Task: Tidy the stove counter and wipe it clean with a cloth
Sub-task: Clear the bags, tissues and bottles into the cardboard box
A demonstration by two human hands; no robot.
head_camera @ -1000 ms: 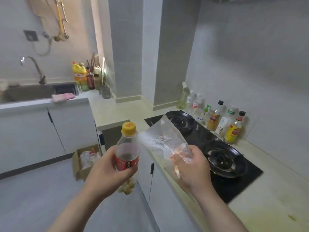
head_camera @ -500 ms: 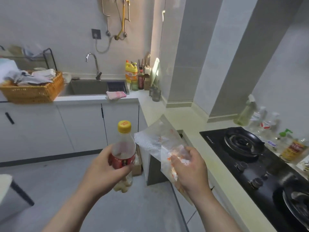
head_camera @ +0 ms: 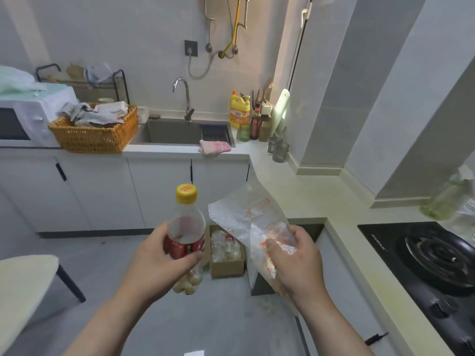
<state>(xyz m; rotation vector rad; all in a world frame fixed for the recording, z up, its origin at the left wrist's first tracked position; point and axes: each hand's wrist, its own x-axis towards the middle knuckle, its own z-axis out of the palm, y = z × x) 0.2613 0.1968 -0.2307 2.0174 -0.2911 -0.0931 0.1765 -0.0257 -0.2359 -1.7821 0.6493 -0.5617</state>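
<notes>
My left hand (head_camera: 156,260) grips a clear plastic bottle (head_camera: 186,222) with a yellow cap and a red label, held upright over the floor. My right hand (head_camera: 298,260) is closed on a crumpled clear plastic bag (head_camera: 246,217) with orange print, held just right of the bottle. The black gas stove (head_camera: 426,258) sits in the pale counter (head_camera: 308,191) at the right. A pink cloth (head_camera: 215,146) lies on the counter edge in front of the sink (head_camera: 177,132).
A cardboard box (head_camera: 226,255) of empty bottles stands on the floor below my hands. A wicker basket (head_camera: 95,137) with rags, a microwave (head_camera: 23,119), a yellow detergent jug (head_camera: 239,111), glass jars (head_camera: 279,150) and a spray bottle (head_camera: 447,199) sit on the counters. A stool (head_camera: 25,283) is at the left.
My view has swung left, away from the stove towards the sink and floor. Both hands keep their hold on the bottle and the bag, now above the cardboard box.
</notes>
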